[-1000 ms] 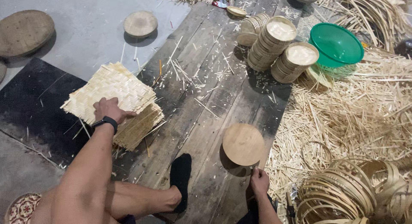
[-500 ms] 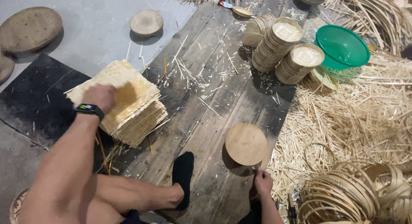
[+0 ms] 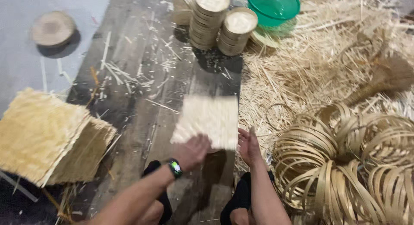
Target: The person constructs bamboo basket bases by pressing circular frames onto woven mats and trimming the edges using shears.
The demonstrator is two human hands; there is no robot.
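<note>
Dark plank floor (image 3: 142,121) was littered with straw bits. Left hand (image 3: 192,151) was clamped on the near edge of a square woven mat (image 3: 209,119), right hand (image 3: 248,145) open, fingers touching its right corner. Bamboo hoops (image 3: 336,164) sat just right of that hand, mat stack (image 3: 47,136) well off left.

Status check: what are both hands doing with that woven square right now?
Left hand grips woven square at its near edge. Right hand open beside it, contact unclear. Stack of woven sheets lies off to the left.
</note>
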